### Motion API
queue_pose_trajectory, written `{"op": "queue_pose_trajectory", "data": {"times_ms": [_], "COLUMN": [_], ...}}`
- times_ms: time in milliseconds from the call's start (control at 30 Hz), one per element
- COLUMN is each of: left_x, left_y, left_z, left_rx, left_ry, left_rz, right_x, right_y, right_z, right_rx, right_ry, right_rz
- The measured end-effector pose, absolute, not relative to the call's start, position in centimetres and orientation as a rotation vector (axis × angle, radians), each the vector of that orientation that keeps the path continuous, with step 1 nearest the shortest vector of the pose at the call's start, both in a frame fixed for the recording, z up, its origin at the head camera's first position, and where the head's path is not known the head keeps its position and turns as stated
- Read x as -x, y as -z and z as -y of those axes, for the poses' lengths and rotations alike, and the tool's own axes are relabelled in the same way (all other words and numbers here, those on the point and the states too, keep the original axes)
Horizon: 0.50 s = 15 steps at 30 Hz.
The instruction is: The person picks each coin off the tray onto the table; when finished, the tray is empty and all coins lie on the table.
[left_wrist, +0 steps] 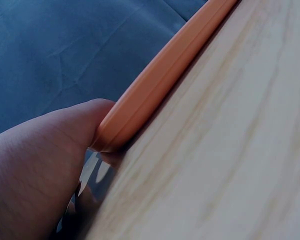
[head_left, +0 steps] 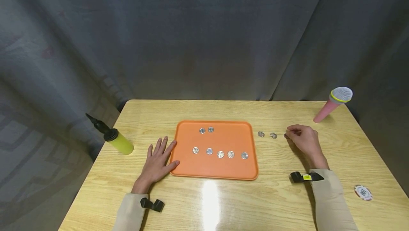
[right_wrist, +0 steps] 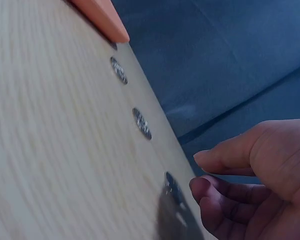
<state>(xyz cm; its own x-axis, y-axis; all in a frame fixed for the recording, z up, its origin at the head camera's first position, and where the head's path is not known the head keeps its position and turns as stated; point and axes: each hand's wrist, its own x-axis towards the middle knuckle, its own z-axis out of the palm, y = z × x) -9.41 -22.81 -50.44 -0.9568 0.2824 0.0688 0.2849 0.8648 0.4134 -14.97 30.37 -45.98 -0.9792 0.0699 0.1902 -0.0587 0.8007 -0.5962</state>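
Observation:
My left hand (head_left: 156,165) lies with spread fingers at the left edge of an orange tray (head_left: 214,170), thumb and forefinger touching its rim. In the left wrist view the thumb (left_wrist: 45,135) meets the tray's corner (left_wrist: 120,125). Several silver coins lie in the tray, among them one coin (head_left: 209,151) in the lower row. To the right, my right hand (head_left: 305,142) hovers with bent fingers beside a coin (head_left: 285,136) on the table. The right wrist view shows a gap between thumb and forefinger above that coin (right_wrist: 175,189), with nothing visible between them.
More coins, such as one coin (head_left: 261,134), lie between tray and right hand. A yellow hand pump (head_left: 121,142) stands at the left, a pink microphone (head_left: 329,108) at the back right. A poker chip (head_left: 363,192) lies near the right edge. Grey curtains (head_left: 204,39) hang behind the table.

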Motion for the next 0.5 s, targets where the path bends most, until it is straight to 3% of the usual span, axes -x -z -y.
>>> {"op": "queue_pose_trajectory", "data": {"times_ms": [500], "left_x": [9.4], "left_y": [50.5], "left_z": [22.8], "left_rx": [0.458], "left_ry": [0.673], "left_rz": [3.022], "right_x": [16.1], "right_y": [44.2], "right_z": [-26.5], "right_rx": [-0.100], "right_ry": [-1.078], "right_rz": [2.777]}}
